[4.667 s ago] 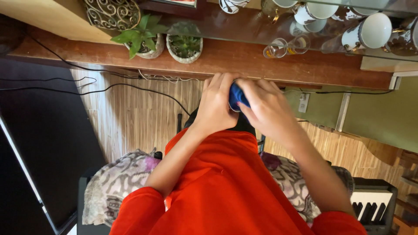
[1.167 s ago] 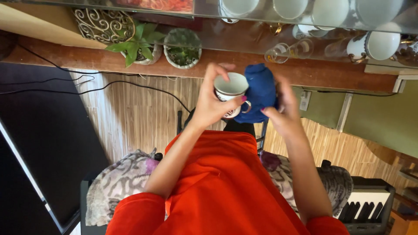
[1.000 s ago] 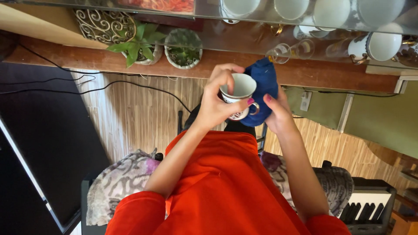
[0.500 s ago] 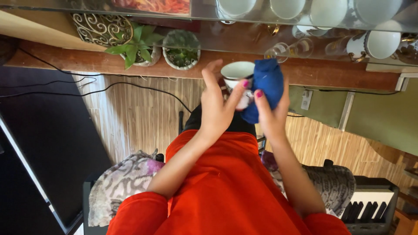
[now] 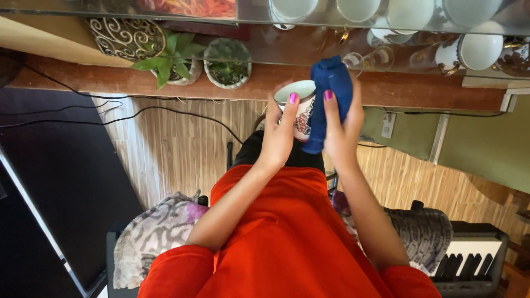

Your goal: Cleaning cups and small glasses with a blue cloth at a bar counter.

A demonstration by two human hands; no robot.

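Change: compared with a second ago, I see the cup (image 5: 298, 102) raised higher, up toward the wooden shelf (image 5: 419, 91), and the blue cloth (image 5: 327, 99) now stands upright beside it instead of wrapping its side.
Meaning: I judge the wiping of this cup to be near its end, with the cloth coming off the rim.
Left hand (image 5: 279, 135): grip closed around the cup's body, one finger laid up over the rim.
Right hand (image 5: 342, 129): grip closed on the blue cloth, bunched into a roll, touching the cup's right side.
Cup's place: held in the air just below the shelf, mouth toward me.
Markings: a dark red and black emblem on the cup's white wall, half hidden by the cloth; too small to make out.
Nearby: two potted plants (image 5: 201, 63) on the shelf to the left; white cups (image 5: 469, 52) behind glass above; a keyboard (image 5: 469, 265) at lower right.
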